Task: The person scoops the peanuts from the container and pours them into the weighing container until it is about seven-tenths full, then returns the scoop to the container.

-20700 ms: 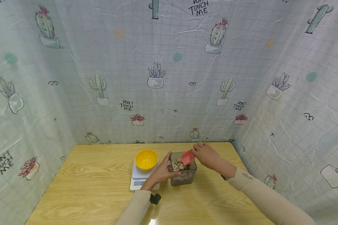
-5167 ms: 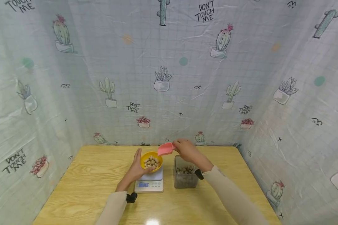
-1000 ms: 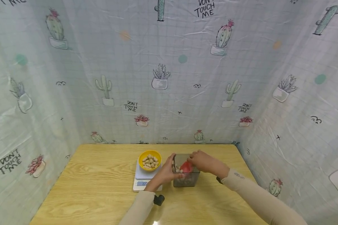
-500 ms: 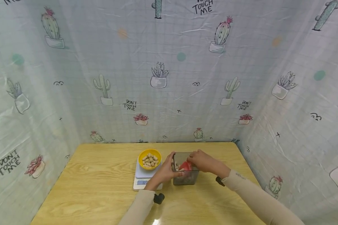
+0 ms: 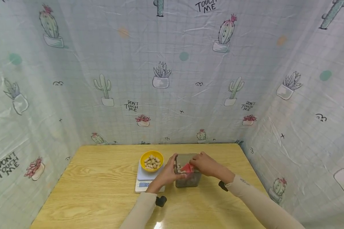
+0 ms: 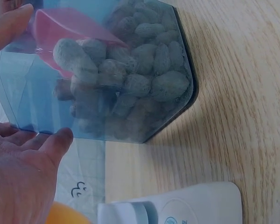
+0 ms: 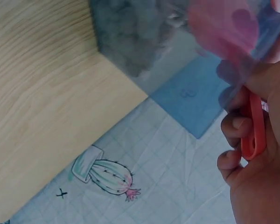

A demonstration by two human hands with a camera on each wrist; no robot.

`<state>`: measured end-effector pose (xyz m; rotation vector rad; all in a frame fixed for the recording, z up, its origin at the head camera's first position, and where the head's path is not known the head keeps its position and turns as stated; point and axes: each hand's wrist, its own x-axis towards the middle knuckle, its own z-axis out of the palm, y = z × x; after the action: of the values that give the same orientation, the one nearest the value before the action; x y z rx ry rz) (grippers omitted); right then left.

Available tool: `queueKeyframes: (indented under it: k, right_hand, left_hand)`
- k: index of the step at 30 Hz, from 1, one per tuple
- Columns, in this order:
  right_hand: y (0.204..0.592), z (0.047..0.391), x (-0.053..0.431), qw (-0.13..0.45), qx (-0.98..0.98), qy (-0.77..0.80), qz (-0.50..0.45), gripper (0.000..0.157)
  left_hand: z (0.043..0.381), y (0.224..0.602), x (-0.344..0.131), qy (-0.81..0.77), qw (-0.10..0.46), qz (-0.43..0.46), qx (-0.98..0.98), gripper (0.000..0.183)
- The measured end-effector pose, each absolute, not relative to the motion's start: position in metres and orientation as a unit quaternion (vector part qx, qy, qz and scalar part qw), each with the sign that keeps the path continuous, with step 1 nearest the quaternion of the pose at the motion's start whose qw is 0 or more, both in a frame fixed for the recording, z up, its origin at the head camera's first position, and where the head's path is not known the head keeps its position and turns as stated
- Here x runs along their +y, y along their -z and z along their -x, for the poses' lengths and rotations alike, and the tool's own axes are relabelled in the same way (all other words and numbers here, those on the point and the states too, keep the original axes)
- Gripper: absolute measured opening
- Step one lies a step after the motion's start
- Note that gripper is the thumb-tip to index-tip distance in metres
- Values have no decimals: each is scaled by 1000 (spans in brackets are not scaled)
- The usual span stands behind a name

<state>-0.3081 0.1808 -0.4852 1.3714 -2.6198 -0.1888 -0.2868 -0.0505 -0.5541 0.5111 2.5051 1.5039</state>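
Note:
A smoky see-through plastic box (image 5: 187, 182) holding unshelled peanuts (image 6: 144, 60) stands on the table. My left hand (image 5: 167, 174) grips it at the left side, thumb across the near wall and fingers on the far left. My right hand (image 5: 206, 164) reaches over the right rim, fingers curled round the handle of a red-pink scoop (image 5: 187, 167). The scoop's head is down inside the box, against the peanuts; the right wrist view shows its looped handle (image 7: 254, 128) in the fist. To the left, a yellow bowl (image 5: 142, 161) with peanuts rests on a white digital scale (image 5: 142, 175).
The wood-grain table (image 5: 97, 181) runs back to a hanging cactus-print curtain (image 5: 175, 105), which also closes off both sides. The scale's display (image 5: 144, 184) is partly covered by my left forearm. Bare wood stretches left of the scale.
Peanuts now fill the bowl, which was bare at first. Five seconds ago my left hand held the bowl and the scoop was over it; both hands are now at the box. Lately the scoop has tilted.

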Motion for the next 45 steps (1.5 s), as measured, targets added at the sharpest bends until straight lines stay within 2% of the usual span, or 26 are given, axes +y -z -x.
queueKeyframes:
  k: [20, 30, 38, 45]
  right_hand:
    - [490, 303, 176, 166, -877, 89, -442, 17]
    - [498, 305, 179, 118, -901, 24, -417, 11]
    - [506, 301, 191, 142, -917, -44, -371, 12]
    - [513, 298, 198, 136, -926, -92, -340, 19]
  left_hand:
    - [286, 555, -51, -500, 85, -167, 846, 109]
    - [286, 553, -54, -493, 83, -164, 850, 111]
    - [285, 552, -53, -478, 71, -166, 860, 111]
    - [284, 552, -53, -467, 72, -161, 867, 109]
